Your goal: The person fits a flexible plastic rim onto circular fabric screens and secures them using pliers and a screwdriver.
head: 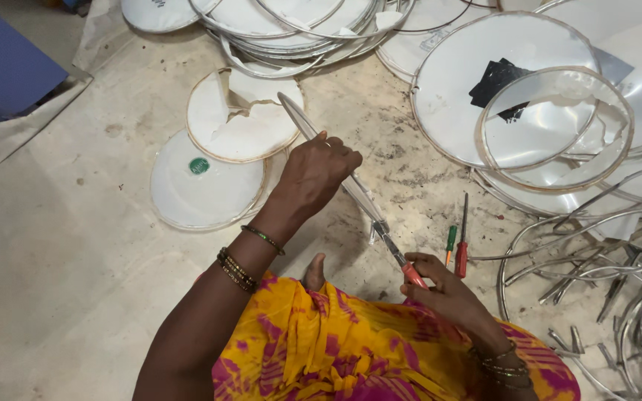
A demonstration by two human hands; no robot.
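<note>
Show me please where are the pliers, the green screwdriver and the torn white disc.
pliers [413, 274]: head view, on the orange handle by the right hand.
green screwdriver [450, 239]: head view, on its green handle, on the floor.
torn white disc [250, 130]: head view, on its white skin below the tear.

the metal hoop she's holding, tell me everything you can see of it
The metal hoop is a thin, shiny, silver-coloured ring seen nearly edge-on, so it reads as a narrow slanted band running from upper left to lower right. It stands tilted above the dusty floor. The left hand grips it around the middle from above. At its lower end, the metal tip of a red-handled tool, held in the right hand, meets the rim. Whether any skin remains stretched on it cannot be told.
</note>
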